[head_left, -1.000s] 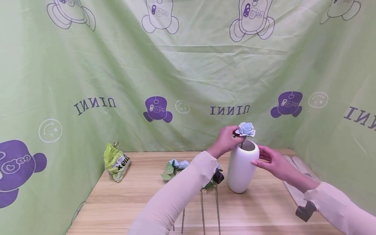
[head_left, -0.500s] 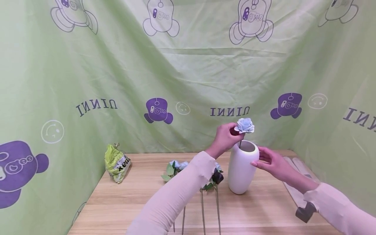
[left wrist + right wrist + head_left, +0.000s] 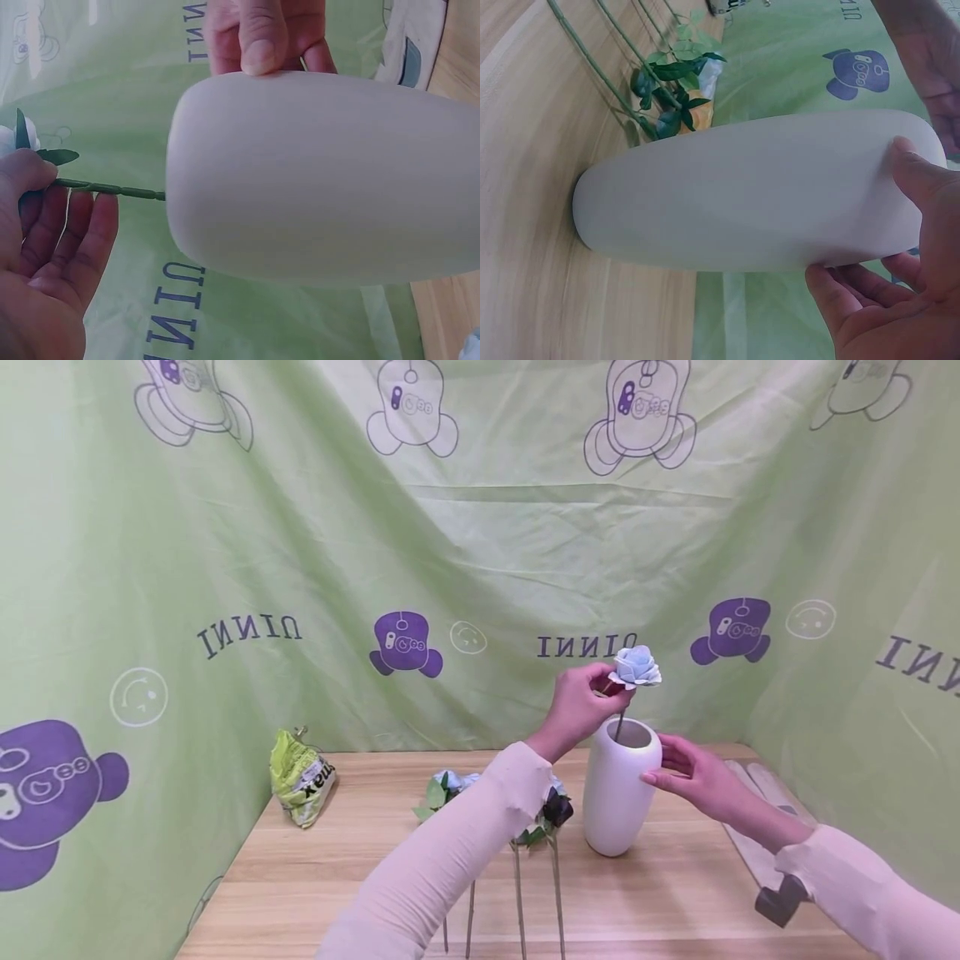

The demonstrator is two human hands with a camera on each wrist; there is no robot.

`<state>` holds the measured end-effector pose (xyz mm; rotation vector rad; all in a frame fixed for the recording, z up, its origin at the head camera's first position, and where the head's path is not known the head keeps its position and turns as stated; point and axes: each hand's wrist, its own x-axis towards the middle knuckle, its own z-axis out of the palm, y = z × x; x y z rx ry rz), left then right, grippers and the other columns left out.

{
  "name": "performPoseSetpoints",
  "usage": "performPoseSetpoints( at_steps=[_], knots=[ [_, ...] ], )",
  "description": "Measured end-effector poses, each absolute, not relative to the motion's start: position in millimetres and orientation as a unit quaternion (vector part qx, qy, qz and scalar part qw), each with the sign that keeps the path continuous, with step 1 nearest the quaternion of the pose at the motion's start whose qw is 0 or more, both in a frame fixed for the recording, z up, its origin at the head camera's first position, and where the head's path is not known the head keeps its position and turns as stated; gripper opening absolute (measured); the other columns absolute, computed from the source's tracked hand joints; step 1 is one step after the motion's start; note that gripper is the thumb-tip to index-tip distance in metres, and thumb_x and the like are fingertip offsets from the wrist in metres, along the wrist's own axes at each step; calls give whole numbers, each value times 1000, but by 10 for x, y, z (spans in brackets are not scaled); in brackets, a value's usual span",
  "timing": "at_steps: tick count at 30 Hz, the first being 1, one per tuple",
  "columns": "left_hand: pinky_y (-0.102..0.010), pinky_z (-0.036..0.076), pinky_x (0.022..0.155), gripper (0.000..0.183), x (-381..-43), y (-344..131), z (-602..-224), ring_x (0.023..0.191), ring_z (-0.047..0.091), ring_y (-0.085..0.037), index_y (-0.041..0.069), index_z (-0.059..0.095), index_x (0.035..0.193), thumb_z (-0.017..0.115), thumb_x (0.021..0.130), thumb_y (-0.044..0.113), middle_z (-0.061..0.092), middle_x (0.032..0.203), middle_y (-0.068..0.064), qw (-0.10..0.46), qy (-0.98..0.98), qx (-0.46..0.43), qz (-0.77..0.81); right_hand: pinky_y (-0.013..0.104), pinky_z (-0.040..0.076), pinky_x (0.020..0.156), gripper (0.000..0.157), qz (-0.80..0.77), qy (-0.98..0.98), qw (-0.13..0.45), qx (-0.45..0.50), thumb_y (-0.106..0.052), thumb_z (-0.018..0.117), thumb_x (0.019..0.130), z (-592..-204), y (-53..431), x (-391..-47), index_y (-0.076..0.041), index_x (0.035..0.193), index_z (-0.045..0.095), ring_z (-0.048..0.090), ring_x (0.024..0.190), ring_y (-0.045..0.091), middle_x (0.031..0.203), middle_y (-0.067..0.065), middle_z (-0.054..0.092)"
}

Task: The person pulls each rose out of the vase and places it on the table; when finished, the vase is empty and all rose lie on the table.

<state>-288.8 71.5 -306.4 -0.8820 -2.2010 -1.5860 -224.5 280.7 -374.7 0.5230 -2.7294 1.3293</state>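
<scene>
A tall white vase (image 3: 617,802) stands upright on the wooden table, right of centre in the head view. My left hand (image 3: 577,706) pinches the green stem (image 3: 124,190) of a light blue rose (image 3: 636,667) just under its bloom. The stem's lower part goes down into the vase's mouth, and its end is hidden inside. At the vase's upper right side, my right hand (image 3: 693,781) holds the wall, thumb (image 3: 911,165) on the near face and fingers (image 3: 836,300) on the far side. Leaves (image 3: 58,156) show beside the left thumb in the left wrist view.
Several stemmed flowers (image 3: 435,797) lie on the table (image 3: 322,893) left of the vase, partly behind the left sleeve; one bloom (image 3: 697,116) looks orange. A crumpled green bag (image 3: 302,778) sits at the back left. Long pale flat pieces (image 3: 750,852) lie along the right edge. Printed green cloth (image 3: 480,527) hangs behind.
My left hand has risen slightly with the rose, which now sits higher above the vase's mouth and a little further right. The right hand and the vase have stayed put.
</scene>
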Motion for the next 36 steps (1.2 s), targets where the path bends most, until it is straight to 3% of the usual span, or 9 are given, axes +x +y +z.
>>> performPoseSetpoints(
  at_steps=[5,11,17,25,31,36],
  knots=[
    [-12,58,70,21,-2850,717,-2989,74,65,5,4,75,106,78,86,10,79,95,-13,146,-736,-312,-582,17,58,85,67,429,-887,31,169,-20,71,94,-3755,2815,-2259,9,144,39,60,122,46,134,32,59],
    [-15,60,73,22,-2819,716,-2930,79,72,-1,3,76,107,78,87,12,79,98,-13,164,-707,-317,-610,17,58,85,66,431,-885,30,172,-20,71,94,-3748,2815,-2262,9,144,40,61,122,46,134,32,59],
    [-19,61,68,15,-2825,711,-2851,66,72,-7,0,77,97,79,85,10,77,85,-16,190,-681,-312,-635,21,60,86,66,433,-884,31,171,-20,71,93,-3759,2817,-2265,8,144,40,61,122,46,133,32,60],
    [-15,51,54,16,-2818,671,-2713,61,66,2,-2,77,96,79,84,7,75,83,-20,201,-657,-317,-654,15,57,85,66,431,-886,32,169,-19,72,93,-3767,2817,-2258,9,144,41,61,121,45,132,32,61],
    [-14,48,54,19,-2824,634,-2581,64,64,2,-1,78,100,79,85,10,75,83,-19,214,-652,-317,-655,26,61,87,66,429,-887,25,171,-20,71,93,-3742,2812,-2259,8,144,41,61,122,46,133,32,60],
    [-15,50,54,17,-2835,623,-2479,65,67,-3,-1,78,98,79,86,12,75,83,-18,225,-654,-316,-649,18,58,85,64,432,-885,24,169,-20,72,93,-3737,2811,-2264,6,143,42,67,117,28,132,30,61]
  ],
)
